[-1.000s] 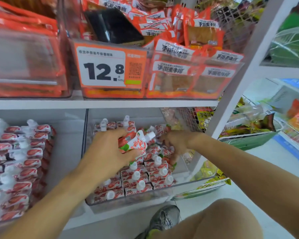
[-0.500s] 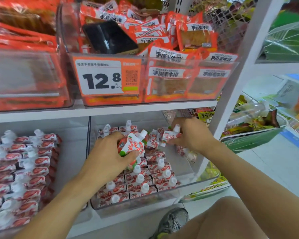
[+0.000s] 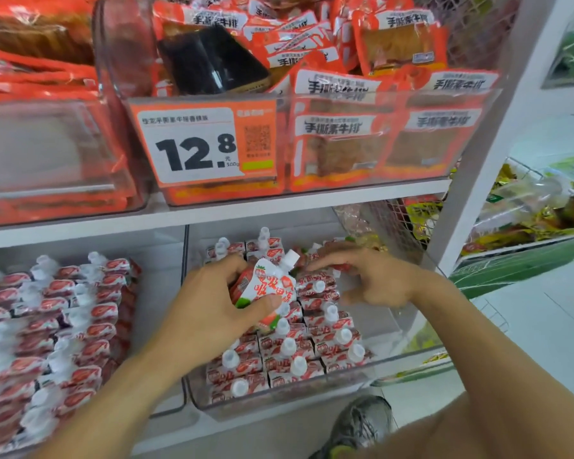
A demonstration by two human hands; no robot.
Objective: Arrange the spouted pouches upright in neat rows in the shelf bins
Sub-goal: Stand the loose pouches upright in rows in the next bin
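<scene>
- A tilted spouted pouch [image 3: 265, 293] is held in the left hand [image 3: 209, 313], fingers curled behind it and the thumb pressed across its front; its white cap points up and to the right.
- That pouch is held just above the clear bin [image 3: 312, 397] on the lower shelf, over the bin's left-middle rows.
- Rows of upright pouches [image 3: 299, 356] are stood inside the clear bin, white caps up; the bin's right side is seen bare.
- The right hand [image 3: 375, 283] is spread over the rear rows of the clear bin, fingers extended toward the left. Something red is glimpsed under the fingertips [image 3: 315, 265], but whether it is pinched cannot be told.
- A second bin of pouches [image 3: 57, 326] is set just left of the clear bin.
- An orange price tag [image 3: 206, 144] reading 12.8 is fixed on the shelf above the clear bin.
- A grey shoe [image 3: 358, 425] is seen below the clear bin.
</scene>
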